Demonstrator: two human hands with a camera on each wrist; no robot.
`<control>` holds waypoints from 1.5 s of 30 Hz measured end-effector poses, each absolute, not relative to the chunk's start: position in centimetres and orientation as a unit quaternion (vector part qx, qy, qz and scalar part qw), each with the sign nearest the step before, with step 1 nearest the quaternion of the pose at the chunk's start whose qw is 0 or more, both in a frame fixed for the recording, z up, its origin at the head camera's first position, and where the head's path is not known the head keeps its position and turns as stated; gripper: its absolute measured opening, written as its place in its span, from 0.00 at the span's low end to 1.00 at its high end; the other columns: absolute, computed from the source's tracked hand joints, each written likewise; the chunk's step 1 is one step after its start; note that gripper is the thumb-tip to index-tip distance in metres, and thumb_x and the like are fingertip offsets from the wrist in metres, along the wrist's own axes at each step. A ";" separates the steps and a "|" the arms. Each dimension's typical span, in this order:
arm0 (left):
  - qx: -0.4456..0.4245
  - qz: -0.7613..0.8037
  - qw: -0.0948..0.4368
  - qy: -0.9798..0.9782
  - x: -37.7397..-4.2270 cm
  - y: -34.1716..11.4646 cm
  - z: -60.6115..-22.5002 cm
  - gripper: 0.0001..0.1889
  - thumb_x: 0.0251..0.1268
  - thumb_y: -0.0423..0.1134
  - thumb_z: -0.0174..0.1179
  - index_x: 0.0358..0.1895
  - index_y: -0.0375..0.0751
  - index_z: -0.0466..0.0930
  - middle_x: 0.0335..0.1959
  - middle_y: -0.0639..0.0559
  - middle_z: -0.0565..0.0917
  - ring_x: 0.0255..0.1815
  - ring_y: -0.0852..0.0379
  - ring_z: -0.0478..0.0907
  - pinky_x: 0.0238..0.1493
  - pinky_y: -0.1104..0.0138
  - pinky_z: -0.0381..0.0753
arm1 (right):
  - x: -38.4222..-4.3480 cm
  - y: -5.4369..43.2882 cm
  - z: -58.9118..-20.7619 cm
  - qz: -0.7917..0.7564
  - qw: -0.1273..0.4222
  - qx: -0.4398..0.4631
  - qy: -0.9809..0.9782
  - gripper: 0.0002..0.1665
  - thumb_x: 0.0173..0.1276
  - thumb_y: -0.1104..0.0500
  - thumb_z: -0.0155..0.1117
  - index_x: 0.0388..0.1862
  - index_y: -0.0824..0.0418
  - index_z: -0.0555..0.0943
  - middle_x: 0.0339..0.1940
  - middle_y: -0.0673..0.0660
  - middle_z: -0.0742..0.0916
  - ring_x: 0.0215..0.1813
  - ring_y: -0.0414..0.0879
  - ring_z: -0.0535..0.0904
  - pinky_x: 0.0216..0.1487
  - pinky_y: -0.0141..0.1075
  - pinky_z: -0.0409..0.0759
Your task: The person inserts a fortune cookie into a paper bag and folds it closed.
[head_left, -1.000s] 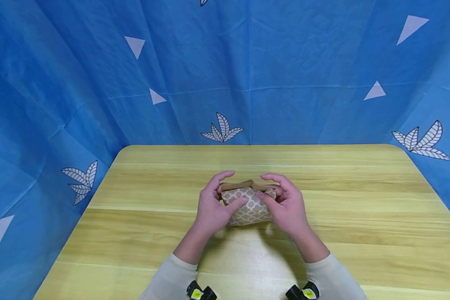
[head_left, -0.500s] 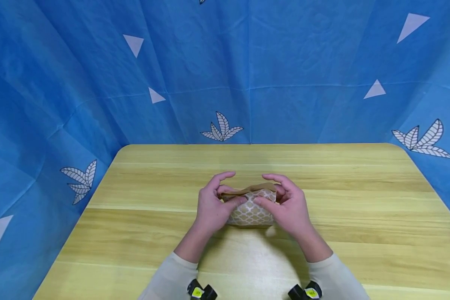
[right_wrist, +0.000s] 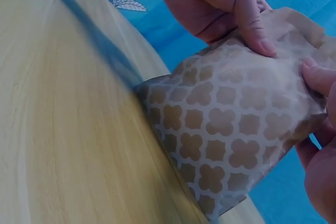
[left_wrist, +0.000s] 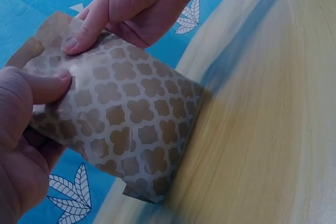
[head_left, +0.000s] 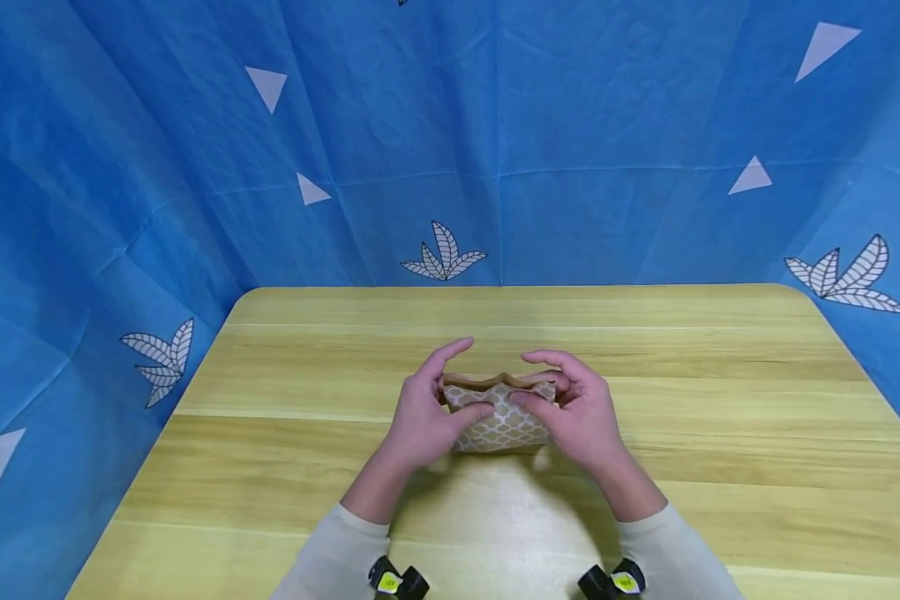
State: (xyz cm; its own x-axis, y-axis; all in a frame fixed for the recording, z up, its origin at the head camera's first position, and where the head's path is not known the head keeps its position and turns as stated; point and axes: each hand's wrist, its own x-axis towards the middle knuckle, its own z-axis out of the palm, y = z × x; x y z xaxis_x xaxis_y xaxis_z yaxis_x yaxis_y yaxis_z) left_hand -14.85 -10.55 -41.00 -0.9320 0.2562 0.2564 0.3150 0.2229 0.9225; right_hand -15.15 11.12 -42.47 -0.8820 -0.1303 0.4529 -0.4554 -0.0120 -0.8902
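A brown paper bag (head_left: 504, 427) with a white lattice print stands at the middle of the table, its mouth upward and slightly parted. My left hand (head_left: 425, 417) grips the bag's left side, thumb pressed on the patterned front and other fingers behind. On the right side my right hand (head_left: 581, 412) pinches it the same way. Both index fingers reach up above the rim. In the left wrist view the bag (left_wrist: 134, 108) shows its base on the tabletop and its thumbs-pressed front. From the right wrist, the bag (right_wrist: 220, 124) looks creased near its top. Its inside is hidden.
The wood-grain table (head_left: 270, 483) spreads around both hands. A blue curtain (head_left: 607, 125) with white triangles and leaf prints hangs behind it and along the left. Black cameras (head_left: 397, 579) with yellow labels sit on both wrists.
The bag's rim has shifted shape: skewed half a second ago, it now parts into a narrow gap. Both thumbs have moved slightly over the front. The hands keep their hold.
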 end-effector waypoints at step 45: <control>-0.237 -0.640 0.092 -0.725 -13.6 -9.9 -38.4 0.15 0.63 0.14 0.55 0.51 0.23 0.82 0.50 0.35 0.84 0.52 0.46 0.81 0.49 0.57 0.83 | -15.2 11.4 -42.3 0.671 0.159 0.225 -0.688 0.17 0.59 0.80 0.67 0.47 0.70 0.84 0.22 0.55 0.80 0.19 0.42 0.65 0.18 0.32 0.64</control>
State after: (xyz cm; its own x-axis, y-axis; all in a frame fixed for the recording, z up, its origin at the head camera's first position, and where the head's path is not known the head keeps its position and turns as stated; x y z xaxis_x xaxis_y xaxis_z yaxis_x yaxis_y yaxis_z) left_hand -13.62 -9.88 -38.37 -0.8706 0.2267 0.4366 0.4616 0.0693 0.8844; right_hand -15.25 11.40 -42.34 -0.8483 -0.0967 0.5206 -0.5228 -0.0032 -0.8525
